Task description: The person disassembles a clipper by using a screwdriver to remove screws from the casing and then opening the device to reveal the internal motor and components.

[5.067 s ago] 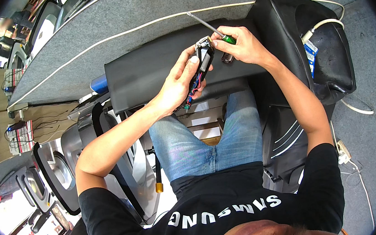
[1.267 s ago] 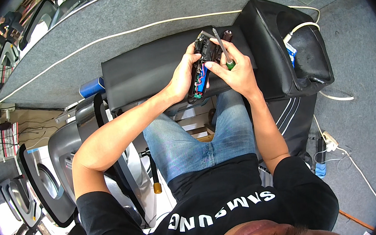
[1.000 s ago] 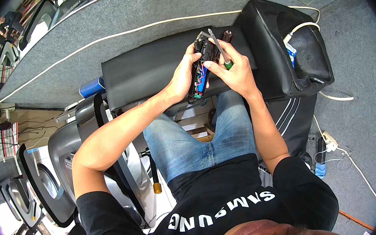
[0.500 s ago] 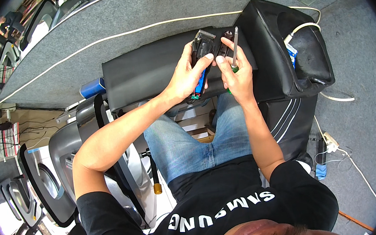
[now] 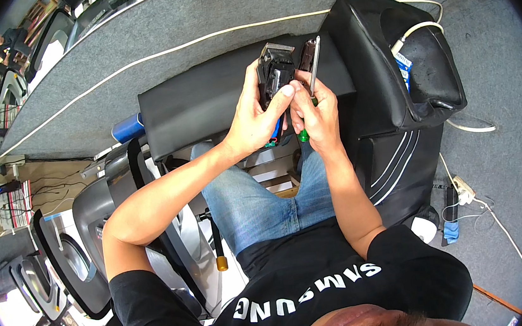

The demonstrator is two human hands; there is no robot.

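Above the black padded seat, my left hand (image 5: 249, 123) is closed around a black hair clipper (image 5: 276, 77), blade end pointing away from me. A bit of its blue underside shows below my fingers. My right hand (image 5: 320, 117) is closed on a screwdriver (image 5: 316, 62) with a steel shaft pointing away and a green handle partly hidden in the palm. The same hand also holds a dark, glossy, elongated piece (image 5: 307, 55), which looks like a clipper cover, beside the shaft. My right thumb meets the left thumb at the clipper's side.
Beneath my hands lies a black padded seat (image 5: 197, 99), with a black armrest block (image 5: 364, 56) on its right holding a blue-and-white packet (image 5: 404, 70). A blue cylinder (image 5: 127, 127) sits at left. A white cable (image 5: 197, 40) crosses the grey surface beyond; a salon chair (image 5: 96, 199) stands left.
Both hands have come closer together, and the clipper has shifted slightly left. The screwdriver and dark piece now lie nearly side by side; the green handle's end shows below my right fingers.
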